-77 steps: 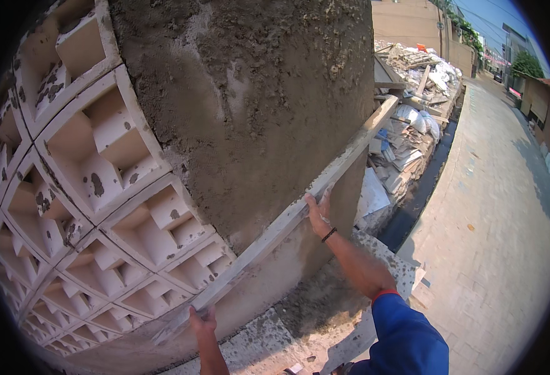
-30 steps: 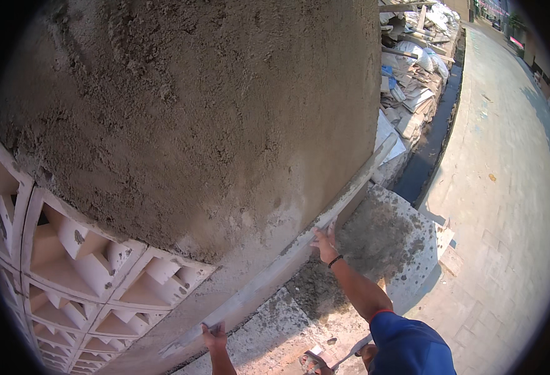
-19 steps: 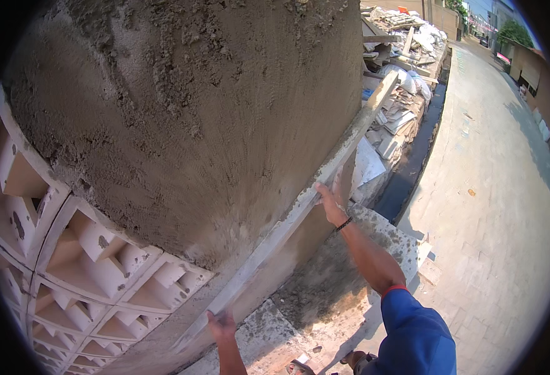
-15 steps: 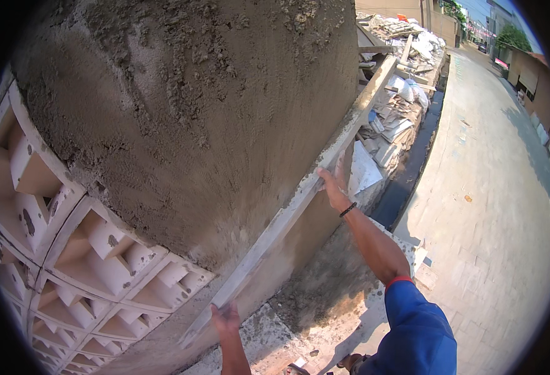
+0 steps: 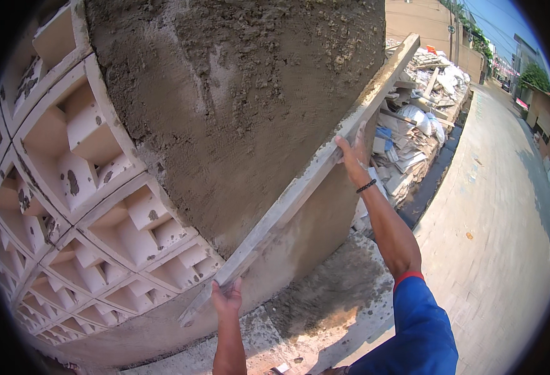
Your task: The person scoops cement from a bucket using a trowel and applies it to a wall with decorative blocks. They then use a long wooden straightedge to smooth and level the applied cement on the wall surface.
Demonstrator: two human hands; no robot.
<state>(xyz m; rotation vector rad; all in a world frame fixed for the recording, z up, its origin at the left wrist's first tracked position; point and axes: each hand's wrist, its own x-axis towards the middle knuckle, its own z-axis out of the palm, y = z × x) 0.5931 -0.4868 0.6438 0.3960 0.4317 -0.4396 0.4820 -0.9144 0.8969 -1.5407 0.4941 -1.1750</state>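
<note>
A long, straight screeding bar (image 5: 287, 201), pale and smeared with mortar, slants across the wall from lower left to upper right. Near its lower end my left hand (image 5: 227, 295) grips it from below, thumb on the near side. Farther up, my right hand (image 5: 353, 157) is closed round it, with a dark beaded bracelet on the wrist. Behind the bar lies wet grey mortar (image 5: 243, 112), rough toward the top and smoother close to the bar. Fresh mortar clings to the bar's upper part. Some of my fingers are hidden behind it.
Pale patterned breeze blocks (image 5: 125, 222) border the mortar on the left. A heap of rubble (image 5: 412, 125) with sacks and broken boards lies beyond the wall's right edge. A drain channel (image 5: 426, 190) runs beside the paved lane (image 5: 475, 250). Mortar droppings (image 5: 315, 306) cover the ledge below.
Both hands have shifted the bar upward along the wall, its top end now higher against the rubble. My view has turned, bringing more breeze blocks into sight.
</note>
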